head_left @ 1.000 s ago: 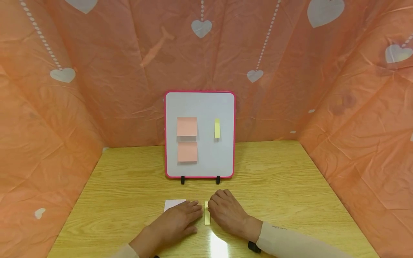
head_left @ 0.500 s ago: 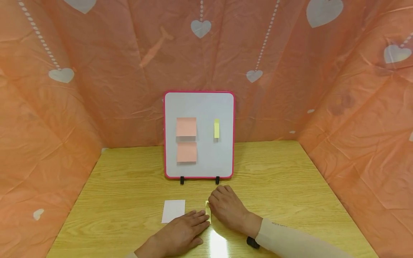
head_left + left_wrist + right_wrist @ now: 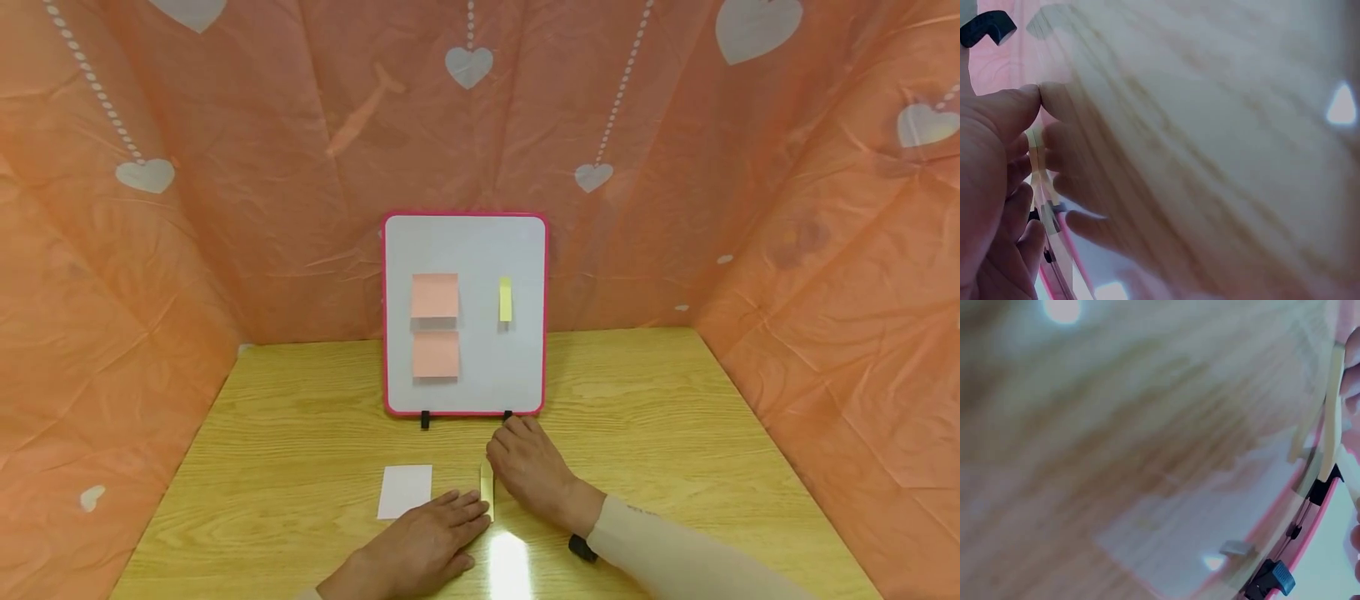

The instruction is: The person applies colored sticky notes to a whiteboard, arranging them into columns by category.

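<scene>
A narrow yellow sticky-note strip (image 3: 487, 490) lies upright before me on the table. My right hand (image 3: 534, 471) pinches its far end between curled fingers. In the right wrist view the yellow strip (image 3: 1334, 403) rises above the tabletop, held at the view's right edge. Extended fingers of my left hand (image 3: 423, 537) rest at the strip's near end, palm down. Just beyond that hand a white square paper (image 3: 405, 490) lies flat, one corner partly hidden. The left wrist view shows the left hand (image 3: 991, 169) low over the shiny table, its fingers mirrored there.
Behind the hands stands a pink-framed whiteboard (image 3: 480, 242) on black feet. Two pink sticky notes, an upper one (image 3: 435, 296) and a lower one (image 3: 436, 355), are on its left half. A thin yellow note (image 3: 506, 299) hangs on its right. Orange heart-printed cloth (image 3: 300, 167) encloses the wooden table (image 3: 637, 417).
My left hand has slid right and nearer, off the white paper, onto the yellow strip's near end. My right hand has moved slightly away toward the whiteboard, with the strip's far end.
</scene>
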Tool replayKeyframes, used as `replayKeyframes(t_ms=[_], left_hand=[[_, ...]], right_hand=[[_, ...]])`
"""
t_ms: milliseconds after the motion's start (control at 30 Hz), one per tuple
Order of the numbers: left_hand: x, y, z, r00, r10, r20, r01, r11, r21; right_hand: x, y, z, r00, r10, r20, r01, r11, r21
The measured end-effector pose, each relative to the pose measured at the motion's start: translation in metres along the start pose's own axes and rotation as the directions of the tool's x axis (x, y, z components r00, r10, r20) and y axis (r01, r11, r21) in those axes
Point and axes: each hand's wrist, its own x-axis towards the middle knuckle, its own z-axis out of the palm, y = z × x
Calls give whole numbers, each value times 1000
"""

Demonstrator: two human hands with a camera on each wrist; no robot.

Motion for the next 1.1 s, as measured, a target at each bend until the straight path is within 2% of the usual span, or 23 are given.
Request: replayKeyframes(t_ms=[200, 367, 467, 567, 633, 733, 800, 867, 967, 1100], left_hand=[[1, 0, -3, 999, -24, 23, 24, 1000, -14], [0, 1, -1, 999, -28, 16, 29, 999, -38], [0, 1, 0, 1000, -23, 9, 24, 999, -42], [1, 1, 1, 1000, -30, 9, 30, 998, -49], [2, 1, 1, 999, -43, 22, 44, 997, -67], [2, 1, 1, 999, -49, 25, 50, 996, -77], [1, 1, 2, 999, -46, 22, 47, 996, -80], [1, 1, 2, 999, -42, 19, 44, 995, -88], [0, 1, 3, 999, -45, 26, 48, 993, -108], [-1, 1, 3, 998, -47, 30, 50, 992, -116]], right_hand=[[6, 5, -1, 1000, 24, -20, -24, 999, -21], [15, 12, -12, 993, 87, -74, -85, 996, 31], [21, 23, -18, 984, 105, -141, -96, 993, 66], [28, 39, -19, 964, 97, -248, -83, 994, 69], [34, 51, -18, 937, 73, -341, -65, 997, 36], [42, 67, -14, 886, 22, -463, -44, 998, -36], [48, 76, -12, 854, -17, -520, -30, 996, -81], [52, 83, -11, 834, -50, -549, -16, 993, -115], [57, 91, -9, 826, -78, -559, -2, 990, -142], [62, 98, -6, 838, -94, -537, 7, 987, -162]])
